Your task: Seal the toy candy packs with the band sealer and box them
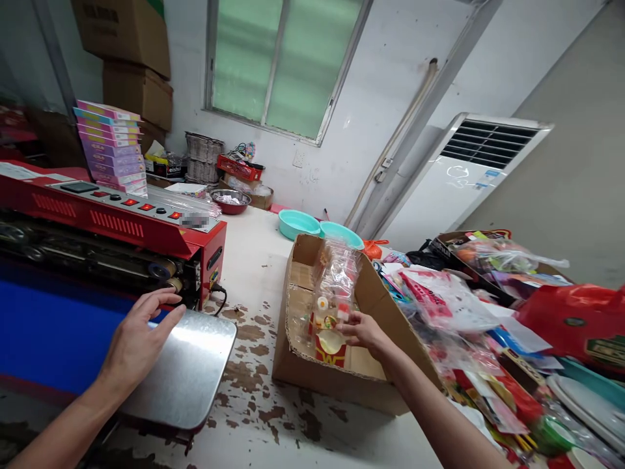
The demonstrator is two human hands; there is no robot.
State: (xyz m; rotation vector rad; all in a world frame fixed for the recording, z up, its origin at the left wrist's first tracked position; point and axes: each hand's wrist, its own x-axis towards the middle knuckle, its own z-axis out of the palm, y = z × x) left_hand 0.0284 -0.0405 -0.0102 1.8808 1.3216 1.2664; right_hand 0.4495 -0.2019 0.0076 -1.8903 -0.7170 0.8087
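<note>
My left hand (138, 339) lies with fingers stretched out over the metal tray (195, 378) at the end of the red sealing machine (122, 225). My right hand (362, 329) reaches into an open cardboard box (312, 378) and pinches a clear plastic packet (334, 286) with small toy items inside. The packet stands upright among other clear packets in the box.
A heap of packaged toys and bags (469, 326) covers the table's right side. Two teal bowls (299, 223) and a metal bowl (230, 200) sit at the back. A stack of pink boxes (112, 146) stands behind the machine. A white air conditioner (463, 176) stands by the wall.
</note>
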